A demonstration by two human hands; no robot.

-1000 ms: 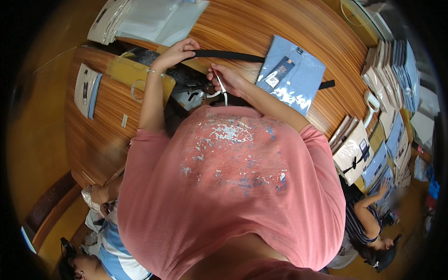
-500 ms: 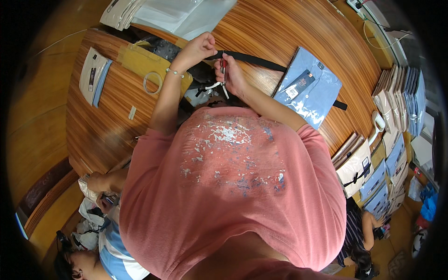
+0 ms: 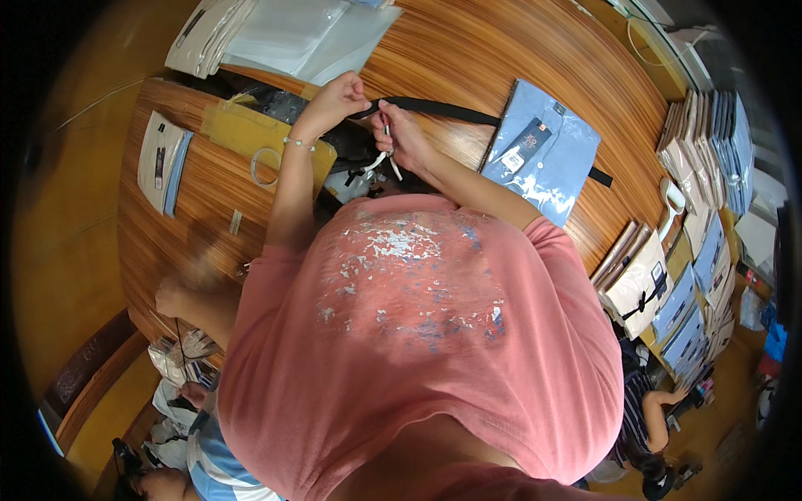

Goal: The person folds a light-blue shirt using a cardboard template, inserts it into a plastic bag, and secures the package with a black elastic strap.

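Observation:
A long black strap (image 3: 443,106) runs across the table from my hands to the clear-bagged blue folded garment (image 3: 541,150) at the right. It passes under the bag, and its end sticks out on the far side. My left hand (image 3: 337,102) is closed, pinching the strap near its left end. Close beside it, my right hand (image 3: 401,138) is closed, with thumb and fingers at the strap. A tool with two white handles (image 3: 395,167) hangs from that palm; its head is hidden. Below the hands is an open dark space with plastic inside.
Clear plastic bags (image 3: 292,37) lie at the far left. A yellow taped panel (image 3: 242,129) bears a tape ring (image 3: 266,165). Bagged beige garments (image 3: 159,163) lie leftmost. Stacked packs (image 3: 693,146) and a white-handled brush (image 3: 671,204) stand right. Another person's hand (image 3: 171,296) reaches the left table edge.
My right thumb has come onto the strap beside my left fingers, and the tool's red part is now hidden. The other person's hand at left has moved up over the table. The view shifted slightly.

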